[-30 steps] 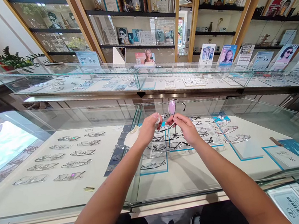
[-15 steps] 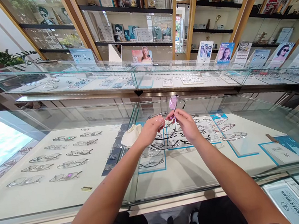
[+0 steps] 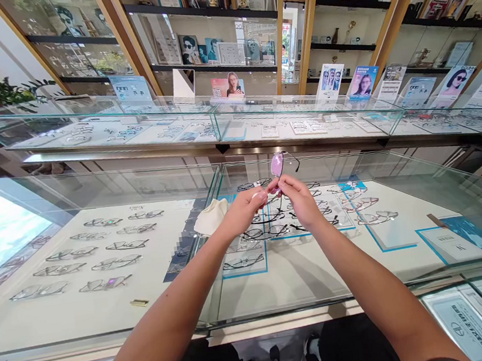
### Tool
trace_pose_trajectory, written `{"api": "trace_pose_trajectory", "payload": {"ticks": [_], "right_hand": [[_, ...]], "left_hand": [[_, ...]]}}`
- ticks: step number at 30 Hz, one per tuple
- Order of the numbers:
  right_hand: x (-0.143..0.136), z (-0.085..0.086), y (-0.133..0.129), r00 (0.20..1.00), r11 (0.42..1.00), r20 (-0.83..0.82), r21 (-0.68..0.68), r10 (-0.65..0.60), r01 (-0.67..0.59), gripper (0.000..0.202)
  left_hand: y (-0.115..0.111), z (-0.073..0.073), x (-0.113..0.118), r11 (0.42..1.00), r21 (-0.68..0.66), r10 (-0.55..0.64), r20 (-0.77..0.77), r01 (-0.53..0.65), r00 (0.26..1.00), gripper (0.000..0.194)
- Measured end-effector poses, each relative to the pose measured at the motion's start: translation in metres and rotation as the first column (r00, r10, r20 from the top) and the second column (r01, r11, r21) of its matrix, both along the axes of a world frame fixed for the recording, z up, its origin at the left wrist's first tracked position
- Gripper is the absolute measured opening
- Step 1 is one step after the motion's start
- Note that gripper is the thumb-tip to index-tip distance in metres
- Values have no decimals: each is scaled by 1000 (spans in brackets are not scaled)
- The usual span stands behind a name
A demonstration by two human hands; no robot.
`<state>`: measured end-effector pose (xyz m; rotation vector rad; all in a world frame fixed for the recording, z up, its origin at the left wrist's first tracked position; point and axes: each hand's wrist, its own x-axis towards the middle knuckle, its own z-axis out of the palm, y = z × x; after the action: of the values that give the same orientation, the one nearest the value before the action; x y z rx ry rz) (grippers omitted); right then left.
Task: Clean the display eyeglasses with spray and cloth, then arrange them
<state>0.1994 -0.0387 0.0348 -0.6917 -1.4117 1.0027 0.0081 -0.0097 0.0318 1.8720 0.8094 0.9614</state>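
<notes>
A pair of eyeglasses (image 3: 277, 165) with a dark thin frame and a pinkish-violet sheen on the lens is held up over the glass counter, one temple stretching out to the upper right. The fingers of my right hand (image 3: 301, 199) are pinched on the frame's near side. My left hand (image 3: 245, 209) is closed, its fingertips meeting the same glasses from the left; exactly where they grip is partly hidden. Just left of that hand lies a crumpled cream cloth (image 3: 211, 217) on the glass top. Below my hands, rows of eyeglasses (image 3: 265, 233) show through the glass.
More spectacles (image 3: 117, 262) sit in the left part of the display case, near a small gold-coloured piece (image 3: 139, 303). A second glass counter (image 3: 216, 127) with upright cards (image 3: 330, 83) runs behind. Glass edges (image 3: 213, 308) border the near counter.
The eyeglasses have turned slightly between my hands and shifted a little left, their upper lens tilting. Both hands stay in nearly the same place.
</notes>
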Motion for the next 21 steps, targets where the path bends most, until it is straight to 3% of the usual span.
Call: {"api": "trace_pose_trajectory", "payload": {"ticks": [10, 14, 17, 21], "right_hand": [[0, 0, -1, 1000, 1000, -16, -19, 4, -4, 27], [1, 1, -2, 999, 999, -42, -41, 9, -11, 27], [2, 2, -2, 999, 999, -46, -47, 6, -8, 27], [3, 1, -2, 999, 999, -29, -50, -21, 20, 28]], "left_hand": [[0, 4, -3, 999, 16, 30, 38, -30, 999, 54], [20, 6, -22, 979, 32, 195, 140, -201, 971, 55], [48, 1, -49, 884, 14, 456, 188, -466, 870, 41], [88, -16, -93, 662, 16, 738, 161, -749, 655, 21]]}}
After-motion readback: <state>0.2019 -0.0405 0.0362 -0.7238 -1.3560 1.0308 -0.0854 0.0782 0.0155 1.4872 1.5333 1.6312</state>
